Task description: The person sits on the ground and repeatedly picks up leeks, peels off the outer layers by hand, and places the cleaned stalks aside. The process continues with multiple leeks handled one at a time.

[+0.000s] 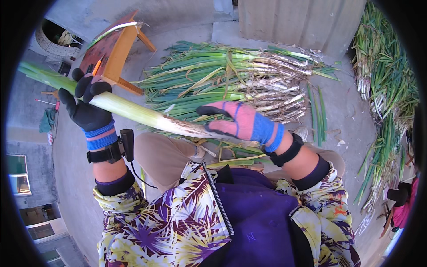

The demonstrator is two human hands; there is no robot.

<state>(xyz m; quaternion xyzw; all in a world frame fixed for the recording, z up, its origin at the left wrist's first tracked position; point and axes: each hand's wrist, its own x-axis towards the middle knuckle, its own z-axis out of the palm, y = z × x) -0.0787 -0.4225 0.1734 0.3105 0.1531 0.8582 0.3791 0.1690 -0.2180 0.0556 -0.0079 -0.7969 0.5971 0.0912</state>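
Note:
My left hand [89, 103], in a black-palmed work glove, is closed around the upper shaft of a large green onion [133, 110]. Its green leaves run off to the upper left. My right hand [238, 121], in a pink and blue glove, holds the white root end, which has brown, soiled outer skin. The stalk slants across in front of me, above my knees. Beyond it, tied bundles of green onions [200, 71] lie on the concrete floor, soiled white ends to the right. Loose leaves [238, 155] lie between my legs, partly hidden by my right arm.
A low wooden table [116, 53] at upper left bears one green onion [113, 30] and an orange-handled tool [97, 66]. A large heap of green onions [383, 66] lines the right side. A corrugated panel [300, 23] stands behind. Another person's pink sleeve [403, 207] shows at far right.

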